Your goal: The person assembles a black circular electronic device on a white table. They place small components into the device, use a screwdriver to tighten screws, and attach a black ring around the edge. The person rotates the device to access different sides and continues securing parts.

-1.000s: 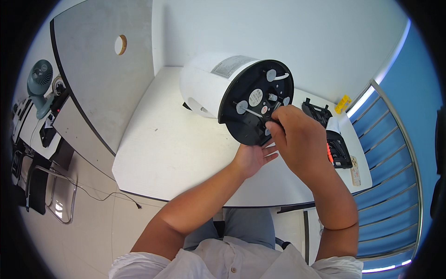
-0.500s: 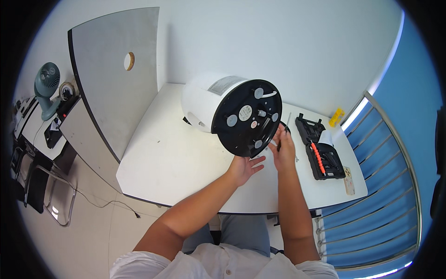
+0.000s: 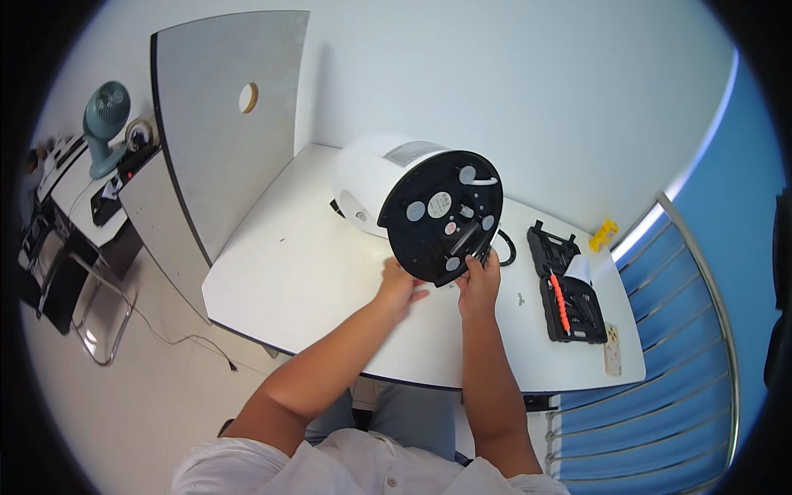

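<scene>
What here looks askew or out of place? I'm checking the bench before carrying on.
The white appliance lies tipped on its side, black base facing up, both hands at its lower rim. The black tool case lies open.

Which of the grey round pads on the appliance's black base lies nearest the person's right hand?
The lowest pad, near the bottom rim of the black base, just above the right hand; the other pads sit higher on the base.

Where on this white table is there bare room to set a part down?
Widest free patch: the table's left half, between the grey partition and the white appliance. A narrower strip runs along the near edge, right of the right hand. Crowded: far right, around the open black tool case.
</scene>
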Tool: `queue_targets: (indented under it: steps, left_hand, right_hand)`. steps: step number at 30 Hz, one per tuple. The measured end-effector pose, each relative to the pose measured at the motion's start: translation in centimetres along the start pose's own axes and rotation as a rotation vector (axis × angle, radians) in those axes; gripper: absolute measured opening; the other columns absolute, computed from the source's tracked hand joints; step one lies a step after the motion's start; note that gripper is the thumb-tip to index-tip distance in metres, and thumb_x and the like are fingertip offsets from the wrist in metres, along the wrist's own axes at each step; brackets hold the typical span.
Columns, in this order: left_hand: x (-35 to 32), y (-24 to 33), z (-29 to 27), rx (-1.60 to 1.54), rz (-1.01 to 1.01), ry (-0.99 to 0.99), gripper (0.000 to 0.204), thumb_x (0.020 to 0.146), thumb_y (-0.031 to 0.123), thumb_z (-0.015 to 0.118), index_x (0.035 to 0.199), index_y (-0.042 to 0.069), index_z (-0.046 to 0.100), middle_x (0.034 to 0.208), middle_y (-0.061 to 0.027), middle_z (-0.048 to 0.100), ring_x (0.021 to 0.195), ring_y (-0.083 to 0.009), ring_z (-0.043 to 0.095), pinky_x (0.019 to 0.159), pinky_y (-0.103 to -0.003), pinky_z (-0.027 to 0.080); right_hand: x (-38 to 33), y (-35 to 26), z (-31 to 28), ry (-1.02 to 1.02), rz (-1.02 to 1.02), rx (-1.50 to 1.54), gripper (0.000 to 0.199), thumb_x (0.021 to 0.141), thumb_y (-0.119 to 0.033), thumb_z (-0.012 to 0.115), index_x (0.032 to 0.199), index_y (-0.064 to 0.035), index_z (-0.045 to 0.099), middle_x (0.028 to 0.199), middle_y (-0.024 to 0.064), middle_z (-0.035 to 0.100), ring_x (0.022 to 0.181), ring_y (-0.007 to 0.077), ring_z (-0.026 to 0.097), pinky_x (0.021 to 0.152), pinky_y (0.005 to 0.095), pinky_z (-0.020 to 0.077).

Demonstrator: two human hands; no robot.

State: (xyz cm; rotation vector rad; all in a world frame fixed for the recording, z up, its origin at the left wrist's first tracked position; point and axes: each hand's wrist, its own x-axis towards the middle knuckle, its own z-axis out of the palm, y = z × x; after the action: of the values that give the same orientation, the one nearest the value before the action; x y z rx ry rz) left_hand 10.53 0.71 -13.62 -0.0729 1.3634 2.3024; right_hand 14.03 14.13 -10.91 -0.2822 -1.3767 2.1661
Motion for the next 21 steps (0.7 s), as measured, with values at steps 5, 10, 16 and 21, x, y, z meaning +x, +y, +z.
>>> queue_targets:
  steps: [5, 10, 16, 21]
  left_hand:
    - [-0.3, 2.5, -4.1, 0.307, 0.574, 0.451, 0.067, 0.083, 0.02, 0.071, 0.136, 0.007, 0.032, 0.138, -0.0123, 0.024, 0.112, -0.0239, 0.048, 0.092, -0.036, 0.046]
    - [-0.6, 11.7, -8.2, 0.532, 1.135, 0.421, 0.057, 0.09, 0.032, 0.06, 0.138, 0.007, 0.04, 0.145, -0.0156, 0.03, 0.134, -0.0317, 0.034, 0.11, -0.044, 0.029]
    - [-2.6, 18.9, -5.8, 1.02, 1.36, -0.085, 0.064, 0.095, 0.054, 0.042, 0.144, 0.014, 0.04, 0.155, -0.0129, 0.025, 0.145, -0.0314, 0.018, 0.116, -0.046, 0.013]
    - [-2.8, 20.8, -0.9, 1.091, 1.253, -0.394, 0.07, 0.093, 0.061, 0.039, 0.144, 0.013, 0.04, 0.154, -0.0124, 0.028, 0.146, -0.0307, 0.014, 0.116, -0.047, 0.012]
  right_hand:
    - [-0.1, 0.7, -0.3, 0.046, -0.03, -0.002, 0.021, 0.086, 0.002, 0.053, 0.105, -0.0058, 0.054, 0.088, 0.0021, 0.058, 0.07, 0.0104, 0.058, 0.051, 0.0223, 0.047]
    - [-0.3, 0.8, -0.2, 0.033, -0.068, -0.019, 0.021, 0.085, 0.002, 0.056, 0.104, -0.0053, 0.053, 0.088, 0.0002, 0.058, 0.07, 0.0078, 0.057, 0.05, 0.0205, 0.0456]
    - [-0.4, 0.8, 0.2, 0.047, -0.133, 0.018, 0.025, 0.086, 0.001, 0.056, 0.11, -0.0033, 0.052, 0.092, 0.0013, 0.059, 0.074, 0.0069, 0.058, 0.053, 0.0191, 0.0471]
    - [0.1, -0.8, 0.8, 0.053, -0.206, -0.054, 0.03, 0.087, -0.001, 0.056, 0.117, -0.0026, 0.051, 0.088, -0.0006, 0.056, 0.069, 0.0047, 0.054, 0.053, 0.0176, 0.0438]
